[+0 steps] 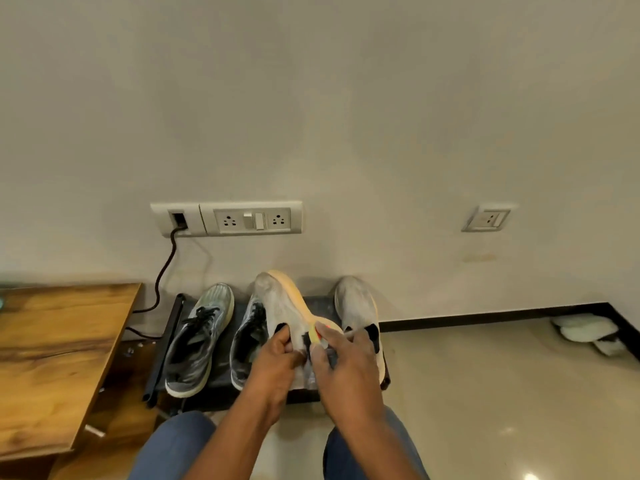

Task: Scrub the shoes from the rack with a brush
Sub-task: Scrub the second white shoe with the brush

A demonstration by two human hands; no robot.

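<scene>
The grey shoe point(282, 306) is gripped at its collar by the left hand point(277, 355); a brush point(317, 336) is pinched by the right hand point(341, 358). If the collar grip slackens, the shoe may be dropped onto the rack point(171, 327).

This looks like a room in a home. A low black shoe rack point(173, 344) stands against a plain cream wall point(311, 98), with worn sports shoes point(199, 337) on it. Above the rack, a white plug socket panel point(227, 219) sits in the wall. Left of the rack is a wooden worktop point(52, 358). Right of the rack, the floor point(502, 393) is shiny tile with a dark strip along the wall.
</scene>
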